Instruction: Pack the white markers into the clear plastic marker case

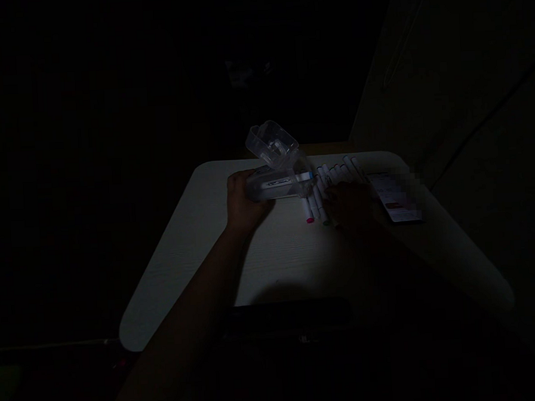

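My left hand [241,205] is wrapped round a clear plastic case [267,191], which lies on its side with its open end to the right. The case's lid [272,143] is swung open, up and back. Inside lies a white marker [279,182], its blue-capped end sticking out of the opening. To the right, several white markers [315,204] lie side by side, some with pink or green ends. My right hand [351,202] is over these markers, fingertips down among them. Deep shadow hides its fingers, so their grip does not show.
A phone [395,200] with a lit screen lies right of the markers. The pale wood-grain table [184,247] has rounded corners. A dark bar [291,314] runs along its near edge. A wall [477,94] with a cable stands at the right. The surroundings are very dark.
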`<state>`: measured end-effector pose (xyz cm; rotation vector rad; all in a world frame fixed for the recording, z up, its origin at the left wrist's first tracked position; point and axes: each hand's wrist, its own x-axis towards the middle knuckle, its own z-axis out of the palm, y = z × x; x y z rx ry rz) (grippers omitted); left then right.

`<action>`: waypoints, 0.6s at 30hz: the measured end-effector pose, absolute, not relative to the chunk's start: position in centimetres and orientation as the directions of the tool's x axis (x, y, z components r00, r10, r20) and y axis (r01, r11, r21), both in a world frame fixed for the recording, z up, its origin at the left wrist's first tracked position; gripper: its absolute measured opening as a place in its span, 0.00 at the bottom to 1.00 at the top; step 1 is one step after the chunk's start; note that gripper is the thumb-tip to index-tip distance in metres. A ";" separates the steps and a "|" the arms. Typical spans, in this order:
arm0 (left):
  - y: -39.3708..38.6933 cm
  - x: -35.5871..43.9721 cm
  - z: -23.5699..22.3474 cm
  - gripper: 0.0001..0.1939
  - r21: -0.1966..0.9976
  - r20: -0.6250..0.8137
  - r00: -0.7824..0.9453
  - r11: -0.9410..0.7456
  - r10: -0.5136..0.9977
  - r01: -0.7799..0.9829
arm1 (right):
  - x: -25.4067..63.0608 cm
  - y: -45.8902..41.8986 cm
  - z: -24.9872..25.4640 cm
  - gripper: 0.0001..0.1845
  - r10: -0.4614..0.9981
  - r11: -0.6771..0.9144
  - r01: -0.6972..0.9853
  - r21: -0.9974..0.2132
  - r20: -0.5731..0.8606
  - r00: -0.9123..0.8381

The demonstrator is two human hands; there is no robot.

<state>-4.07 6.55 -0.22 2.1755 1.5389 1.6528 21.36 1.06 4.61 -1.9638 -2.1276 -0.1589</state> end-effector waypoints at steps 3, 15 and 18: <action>6.5 -4.1 -0.1 0.36 0.528 0.718 -0.042 -0.504 0.695 0.684 | 21.2 0.9 4.6 0.16 0.969 0.093 0.993 -0.078 0.238 -0.072; 6.8 -4.3 -0.4 0.37 0.515 0.720 -0.029 -0.506 0.693 0.692 | 20.8 0.6 5.0 0.16 0.976 0.099 0.995 0.019 0.193 -0.101; 6.9 -4.3 -0.5 0.37 0.506 0.728 -0.027 -0.510 0.685 0.695 | 20.5 0.4 5.5 0.17 0.986 0.078 0.997 0.020 0.149 -0.081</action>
